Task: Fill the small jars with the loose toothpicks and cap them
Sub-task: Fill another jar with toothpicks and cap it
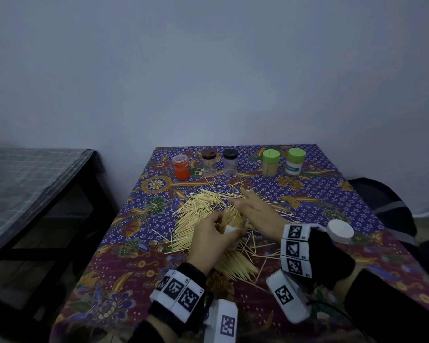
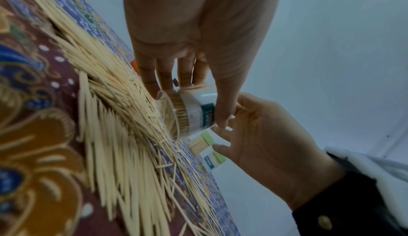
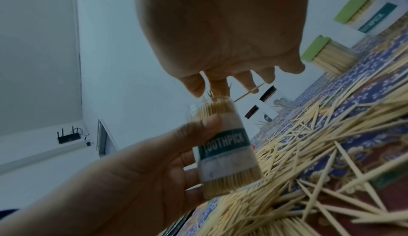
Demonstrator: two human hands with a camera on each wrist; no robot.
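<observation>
The jar (image 3: 223,145) in hand is held just above the toothpick pile (image 1: 203,209) near the middle of the tabletop (image 1: 357,201), a clear cylinder with a "TOOTHPICK" label, uncapped and packed nearly to its mouth with toothpicks standing along its long axis. It is gripped by the left hand (image 1: 209,240), thumb on the near wall over the label and fingers curled round the far side; its axis is tilted, mouth leaning away from the person and toward the right hand (image 1: 254,211). That hand is placed directly over the open mouth, fingers extended and a little spread, with fingertips (image 3: 196,89) at the toothpick tips; a stray toothpick shows by its fingers in the right wrist view, but whether it is pinched cannot be told. The step is judged to be the last settling of the fill before capping. The relation that matters next is the lid: a white lid (image 1: 339,231) lies on the tabletop to the right, beyond the right wrist, so it is nearer to the right hand, while the jar would need to be brought upright for the lid to go on squarely. Protruding tips could hinder the seating. At the far edge stand five other jars: an orange jar (image 1: 181,167), two dark-lidded jars (image 1: 219,160) and two green-lidded jars (image 1: 282,162), all capped.
</observation>
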